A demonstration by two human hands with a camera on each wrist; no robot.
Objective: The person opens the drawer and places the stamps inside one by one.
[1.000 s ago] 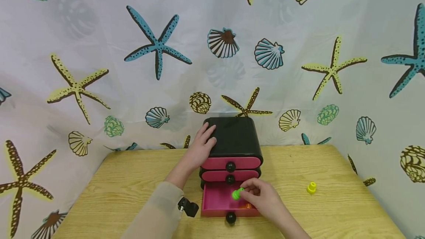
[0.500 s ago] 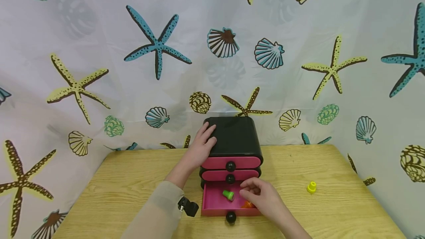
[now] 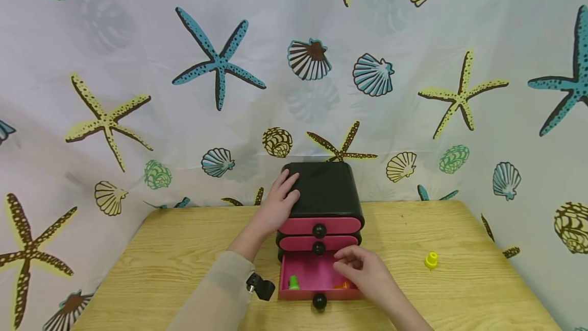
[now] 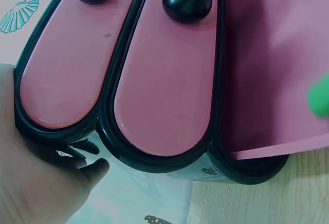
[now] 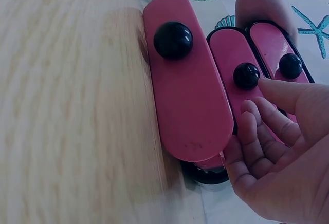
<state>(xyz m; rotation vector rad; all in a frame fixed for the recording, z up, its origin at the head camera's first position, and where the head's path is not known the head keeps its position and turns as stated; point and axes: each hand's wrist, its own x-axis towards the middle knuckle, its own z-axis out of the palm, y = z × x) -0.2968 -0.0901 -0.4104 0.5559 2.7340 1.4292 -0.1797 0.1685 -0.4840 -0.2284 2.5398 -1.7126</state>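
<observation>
A small black cabinet [image 3: 323, 188] with pink drawers stands at the middle of the table. My left hand [image 3: 275, 207] rests on its top left edge, fingers extended over the top. The bottom drawer [image 3: 312, 269] is pulled out. Inside it, a small green peg-shaped piece [image 3: 293, 283] is at the front left corner, and an orange piece [image 3: 343, 285] lies at the front right, partly hidden by the drawer front. Over the drawer's right side hovers my right hand [image 3: 365, 272], its fingers loosely bent with nothing between them.
A yellow peg-shaped piece [image 3: 431, 260] stands on the wooden table [image 3: 193, 249] to the right of the cabinet. The two upper drawers, with round black knobs [image 3: 319, 230], are closed. Behind hangs a curtain [image 3: 257, 106] printed with shells and starfish.
My right hand has let go of the green piece, which dropped into the drawer and rolled to its front left corner. The right hand stays almost in place; the left has not moved.
</observation>
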